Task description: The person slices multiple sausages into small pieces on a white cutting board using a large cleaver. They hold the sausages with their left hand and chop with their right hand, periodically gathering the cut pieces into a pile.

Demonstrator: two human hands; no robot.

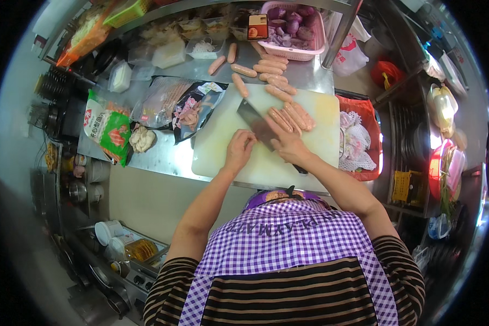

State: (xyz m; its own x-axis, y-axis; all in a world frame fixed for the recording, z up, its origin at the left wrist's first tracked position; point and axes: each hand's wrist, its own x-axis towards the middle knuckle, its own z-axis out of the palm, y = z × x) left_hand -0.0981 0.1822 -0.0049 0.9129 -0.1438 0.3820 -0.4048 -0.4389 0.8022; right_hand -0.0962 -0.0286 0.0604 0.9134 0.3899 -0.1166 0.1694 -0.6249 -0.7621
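A white cutting board (224, 159) lies before me on a steel counter, with a cleaver (254, 122) on it. The cleaver's black handle points toward me. My right hand (289, 144) is over the blade, its fingers reaching to the lower ends of several sausages (295, 116) lying side by side; whether it grips anything is unclear. My left hand (241, 148) is just left of the blade with its fingers curled, and what is between the fingertips cannot be made out. More sausages (271, 69) lie across the board's far edge and on the counter beyond.
A pink basket (283, 53) of purple onions stands at the back, a phone (258, 27) at its left. Food packages (197, 108) and cauliflower (142, 139) are to the left. A red-lined crate (373, 140) with net-wrapped items adjoins the board's right. A steel post (342, 34) rises behind.
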